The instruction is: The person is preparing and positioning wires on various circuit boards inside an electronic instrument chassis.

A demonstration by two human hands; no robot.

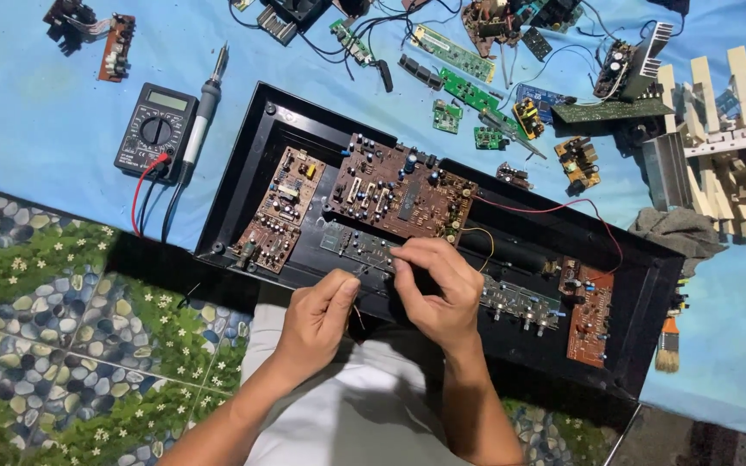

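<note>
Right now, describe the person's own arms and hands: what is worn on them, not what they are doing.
Both forearms are bare, with no sleeves reaching into view. The left hand and the right hand wear no gloves. No watch, ring or wristband shows on either. Below the arms, light grey clothing covers the lap.

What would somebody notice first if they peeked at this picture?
Probably the big black open case in the middle, with brown circuit boards lying inside it. The left hand and right hand are pinched together over its near edge. To the left, on the blue cloth, lies a black multimeter with red and black leads.
</note>
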